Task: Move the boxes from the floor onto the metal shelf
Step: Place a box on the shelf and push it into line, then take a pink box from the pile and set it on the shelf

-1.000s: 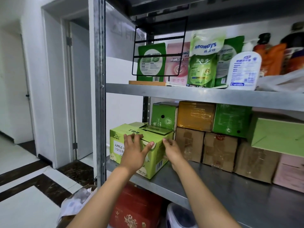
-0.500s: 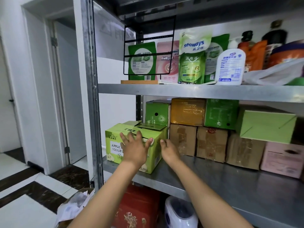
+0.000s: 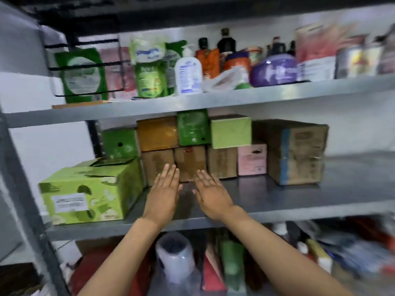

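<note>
Nothing is held: both hands are seen with fingers straight and together, palms down, over the middle level of the metal shelf [image 3: 277, 195]. Left hand [image 3: 164, 194] and right hand [image 3: 210, 196] are kept side by side, a narrow gap between them, fingertips pointed at the back row; whether the palms touch the steel cannot be told from the blurred frame. No grip on any box.

Just left of the left hand, the light green apple box [image 3: 89, 193] is set on the shelf at its left front corner, near the upright post [image 3: 23, 189], top flaps partly raised, white label on the near face. It is not touched by either hand.

Beyond the fingertips, a row of brown cartons [image 3: 190, 163] is lined against the back, with a dark green box [image 3: 119, 143], an orange box [image 3: 157, 133], another green box [image 3: 193, 127] and a pale green box [image 3: 230, 131] stacked on or beside them. Right of the right hand, a pink box [image 3: 252, 160] and a large brown carton with a blue stripe [image 3: 297, 152] are seen.

Above the hands, the upper level is loaded with green refill pouches [image 3: 150, 80], a white pump bottle [image 3: 188, 74], dark bottles and a purple container [image 3: 274, 70]. Below the forearms, the lower level is packed with blurred items, including a clear jug [image 3: 174, 253].
</note>
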